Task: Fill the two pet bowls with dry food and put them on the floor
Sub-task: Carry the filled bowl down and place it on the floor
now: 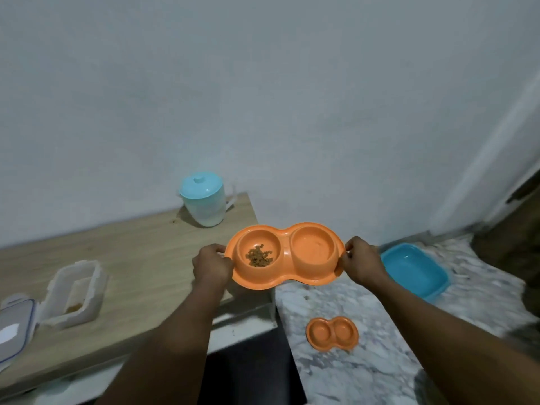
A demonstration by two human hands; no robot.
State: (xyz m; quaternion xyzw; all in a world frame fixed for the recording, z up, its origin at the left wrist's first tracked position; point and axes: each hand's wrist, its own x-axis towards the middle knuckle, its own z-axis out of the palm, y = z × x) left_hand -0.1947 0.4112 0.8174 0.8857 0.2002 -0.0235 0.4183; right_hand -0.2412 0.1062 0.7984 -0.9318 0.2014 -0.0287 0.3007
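An orange double pet bowl (285,268) is held level in the air past the right end of the wooden table. My left hand (211,264) grips its left rim and my right hand (361,263) grips its right rim. Brown dry food (259,255) lies in its left cup; the right cup looks bare. A second orange double bowl (332,333) sits on the marble floor below; whether it holds food cannot be told. An open white food container (74,290) with a little food at its bottom stands on the table, left.
A white jug with a blue lid (204,200) stands at the back of the wooden table (140,258). The container's lid (14,323) lies at the far left. A blue tub (415,270) sits on the marble floor (365,375) by the wall.
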